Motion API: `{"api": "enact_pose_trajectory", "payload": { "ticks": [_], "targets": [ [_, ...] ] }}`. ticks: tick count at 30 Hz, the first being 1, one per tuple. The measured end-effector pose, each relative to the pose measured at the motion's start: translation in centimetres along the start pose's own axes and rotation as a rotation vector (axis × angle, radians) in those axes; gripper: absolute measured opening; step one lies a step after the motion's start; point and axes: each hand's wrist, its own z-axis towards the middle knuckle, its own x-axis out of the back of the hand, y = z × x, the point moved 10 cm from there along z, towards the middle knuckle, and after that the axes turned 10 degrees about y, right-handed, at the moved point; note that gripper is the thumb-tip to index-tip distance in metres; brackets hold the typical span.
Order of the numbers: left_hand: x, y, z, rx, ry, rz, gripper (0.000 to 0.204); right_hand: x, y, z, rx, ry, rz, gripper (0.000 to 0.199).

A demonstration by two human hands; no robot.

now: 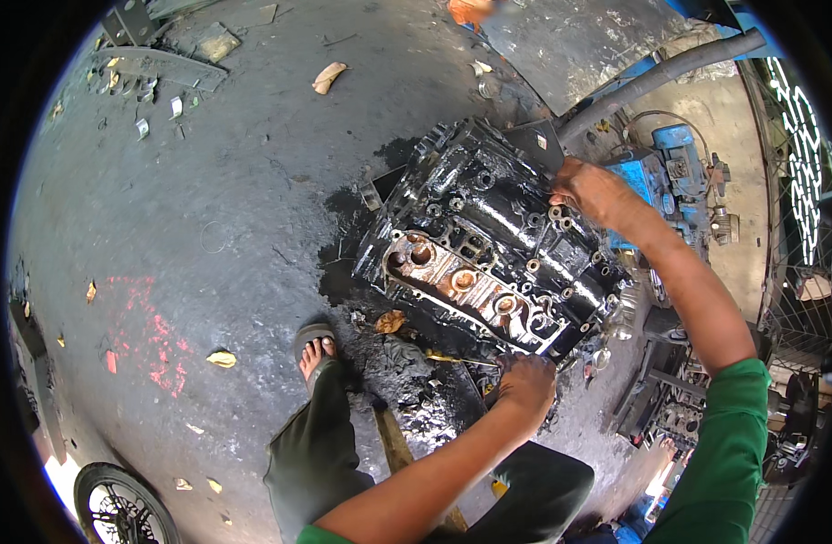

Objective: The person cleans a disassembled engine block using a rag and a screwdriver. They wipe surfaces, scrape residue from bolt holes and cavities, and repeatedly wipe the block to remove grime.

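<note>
A black, oil-wet engine block lies tilted on the ground before me, with a brown-stained, lighter metal face with round openings turned up. At its upper right edge, my right hand is closed on the block, fingers curled against the casting. My left hand is closed at the near lower edge of the block; its blackened fingertips are partly hidden there. Beside the left hand, a thin rod with a yellow end lies close to the fingers; whether they touch it I cannot tell.
Dark oil surrounds the block. My sandalled foot stands left of it, near a dry leaf. Blue machinery and a thick bar are at right. More metal parts lie lower right; a wheel is lower left.
</note>
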Motion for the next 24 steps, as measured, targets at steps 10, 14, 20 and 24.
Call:
{"api": "enact_pose_trajectory", "payload": {
  "ticks": [10,14,20,24],
  "targets": [
    [1.3,-1.2,-0.6,-0.004,0.040,0.078,0.032,-0.4,2.9,-2.4,0.013,0.124,0.084,0.011],
    [1.1,-1.8,-0.3,0.041,0.092,0.049,0.033,2.5,5.8,-3.9,-0.164,0.120,0.042,0.011],
    [-1.6,0.7,0.6,-0.083,-0.026,0.072,0.032,0.8,4.1,-2.5,-0.058,0.299,0.222,0.021],
    [-1.6,0.8,0.6,-0.094,-0.029,0.087,0.032,-1.8,7.6,-4.0,-0.350,0.094,0.225,0.025]
  ]
}}
